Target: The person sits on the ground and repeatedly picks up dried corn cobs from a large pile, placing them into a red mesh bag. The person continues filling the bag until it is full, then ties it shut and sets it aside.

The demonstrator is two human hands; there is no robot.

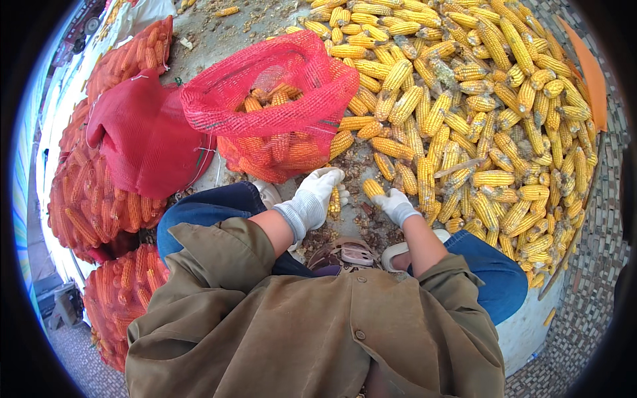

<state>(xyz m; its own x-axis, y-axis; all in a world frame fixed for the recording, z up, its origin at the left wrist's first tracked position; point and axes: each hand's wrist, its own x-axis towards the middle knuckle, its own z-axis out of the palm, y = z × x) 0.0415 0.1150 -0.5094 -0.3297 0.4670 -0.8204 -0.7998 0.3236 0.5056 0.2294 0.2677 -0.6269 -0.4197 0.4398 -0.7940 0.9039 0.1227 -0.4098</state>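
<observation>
My left hand point(318, 191), in a white knit glove, is closed around a yellow corn cob point(335, 203), whose lower end shows beneath the fingers. To its right, my gloved right hand point(395, 205) grips a shorter cob point(373, 189) by one end, the other end pointing up and left. The two hands are apart, low over the littered concrete floor point(351, 226). Just beyond my left hand stands a red mesh sack point(278, 159) with its mouth spread wide and its rim folded over, partly filled with cobs. A large heap of corn cobs point(468, 119) spreads from my right hand outward.
Several filled mesh sacks point(94, 199) line the left side, with a folded stack of red mesh bags point(149, 134) beside the open sack. An orange board point(587, 74) edges the heap at far right. Below lies brick paving point(592, 298). A loose cob point(227, 11) lies at the top.
</observation>
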